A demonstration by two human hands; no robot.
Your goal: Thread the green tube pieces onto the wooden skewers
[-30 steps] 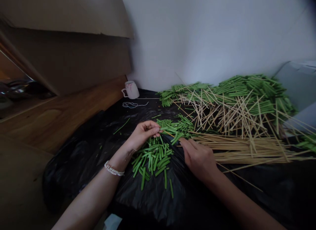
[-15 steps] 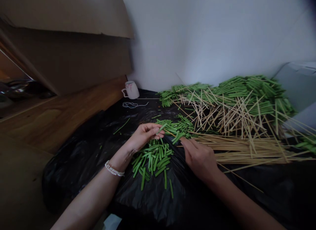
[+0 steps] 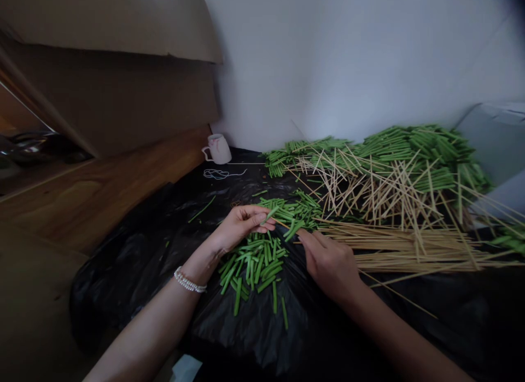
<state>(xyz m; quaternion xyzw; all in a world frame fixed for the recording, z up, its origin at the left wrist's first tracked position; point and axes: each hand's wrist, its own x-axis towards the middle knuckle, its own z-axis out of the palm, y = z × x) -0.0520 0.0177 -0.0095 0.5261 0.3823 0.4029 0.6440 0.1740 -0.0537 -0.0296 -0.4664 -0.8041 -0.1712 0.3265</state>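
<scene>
Between the thumb and fingers of my left hand [image 3: 248,223] is a short green stem piece [image 3: 269,213]. My right hand [image 3: 330,261], to its right, pinches a thin wooden skewer [image 3: 280,223] whose far end reaches my left fingertips. More cut green stem [image 3: 294,229] sits on that skewer just ahead of my right fingers. Whether the tip has entered the piece in my left hand is hidden by the fingers. Loose green pieces [image 3: 258,264] lie on black plastic sheeting [image 3: 246,338] below my hands, with another small heap [image 3: 305,207] behind them.
A row of bare skewers [image 3: 402,245] lies to the right. Behind it are filled skewers with green pieces [image 3: 418,146], their sticks crossing. A pale mug [image 3: 219,150] and tangled string [image 3: 221,174] stand at the back left, beside a cardboard box [image 3: 123,92]. A white wall [image 3: 328,59] rises behind.
My right hand has shifted slightly left with the skewer, closer to my left fingers. My left hand stays almost in place, still pinching the green piece.
</scene>
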